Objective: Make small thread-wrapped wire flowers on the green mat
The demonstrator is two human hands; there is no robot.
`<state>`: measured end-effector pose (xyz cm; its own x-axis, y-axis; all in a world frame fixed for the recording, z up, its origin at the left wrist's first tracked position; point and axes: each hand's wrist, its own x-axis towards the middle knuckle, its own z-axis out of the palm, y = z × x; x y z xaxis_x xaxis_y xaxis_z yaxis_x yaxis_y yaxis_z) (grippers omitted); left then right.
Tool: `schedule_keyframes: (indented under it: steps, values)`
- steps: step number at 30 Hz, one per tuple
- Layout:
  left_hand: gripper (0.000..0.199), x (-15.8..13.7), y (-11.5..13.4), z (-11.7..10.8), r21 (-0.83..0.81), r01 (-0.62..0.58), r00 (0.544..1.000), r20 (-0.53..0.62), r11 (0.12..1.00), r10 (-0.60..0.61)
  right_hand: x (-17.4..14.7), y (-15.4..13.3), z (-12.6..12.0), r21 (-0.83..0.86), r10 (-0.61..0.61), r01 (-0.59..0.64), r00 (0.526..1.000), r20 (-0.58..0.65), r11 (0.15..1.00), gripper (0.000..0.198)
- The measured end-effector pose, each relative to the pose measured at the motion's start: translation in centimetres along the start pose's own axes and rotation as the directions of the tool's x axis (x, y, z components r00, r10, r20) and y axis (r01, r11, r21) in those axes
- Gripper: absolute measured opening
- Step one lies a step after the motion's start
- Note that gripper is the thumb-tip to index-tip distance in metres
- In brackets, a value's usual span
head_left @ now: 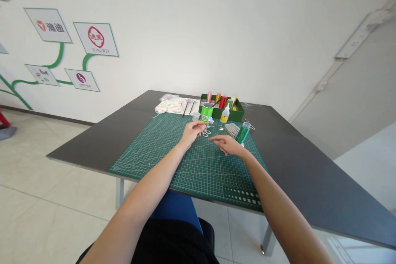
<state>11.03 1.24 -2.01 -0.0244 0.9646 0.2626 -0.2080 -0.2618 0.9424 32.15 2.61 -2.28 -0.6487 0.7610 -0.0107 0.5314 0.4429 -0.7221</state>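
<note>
Over the green cutting mat (148,140), my left hand (191,134) is raised with thumb and fingertips pinched together. Whatever the pinch holds is too small to make out. White-handled scissors (206,133) lie just past those fingertips. To the right, my right hand (229,145) hovers with its index finger stretched toward the left hand and the other fingers loosely bent; I see nothing in it. A tube of green glitter or thread (243,133) stands behind the right wrist, beside a clear plastic case (232,128).
Farther back are a green can (206,113), a yellow-labelled squeeze bottle (225,114) and a green box (238,116) of coloured tubes. Thin tools lie on a white cloth (175,106). The dark table (309,181) extends right; a white wall (185,49) stands behind.
</note>
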Motion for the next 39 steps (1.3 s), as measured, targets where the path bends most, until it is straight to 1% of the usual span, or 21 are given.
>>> schedule_keyframes:
  steps: [3, 9, 13, 15, 22, 28, 34, 39]
  values:
    - [0.029, 0.1, -0.2, -0.1, 0.022, -0.013, 0.999, -0.039, 1.0, 0.014, 0.0, 0.0, 0.0, 0.009, 0.003, -0.003, 1.0, 0.003, 1.0, 0.043]
    - [0.02, 0.4, -0.3, -0.4, 0.118, -0.013, 0.99, -0.137, 0.993, 0.03, -0.1, -0.3, -0.1, 0.055, -0.001, -0.001, 1.0, 0.028, 0.999, 0.044]
    - [0.018, 0.3, -0.2, -0.5, 0.211, -0.01, 0.981, -0.189, 0.977, 0.05, -0.3, -0.5, -0.2, 0.116, -0.014, 0.007, 0.998, 0.062, 0.993, 0.047]
    - [0.017, 0.3, -0.1, -0.6, 0.28, -0.013, 0.978, -0.194, 0.96, 0.07, -0.4, -0.5, -0.3, 0.153, -0.026, 0.011, 0.995, 0.096, 0.988, 0.048]
    - [0.013, 0.2, 0.0, -0.8, 0.523, -0.072, 0.977, -0.135, 0.85, 0.166, -0.6, -0.8, -0.3, 0.211, -0.074, 0.035, 0.981, 0.177, 0.977, 0.048]
    - [0.013, -0.2, 0.4, -0.6, 0.654, -0.092, 0.972, -0.105, 0.751, 0.21, -0.8, -1.0, -0.6, 0.255, -0.097, 0.05, 0.979, 0.177, 0.966, 0.048]
    - [0.014, -0.2, -0.1, -0.6, 0.739, -0.136, 0.969, -0.04, 0.66, 0.245, -0.8, -0.9, -0.7, 0.262, -0.106, 0.056, 0.977, 0.183, 0.964, 0.049]
    - [0.015, -0.3, -0.6, -0.6, 0.77, -0.192, 0.966, 0.039, 0.609, 0.255, -1.1, -1.8, -0.8, 0.309, -0.122, 0.063, 0.977, 0.175, 0.949, 0.05]
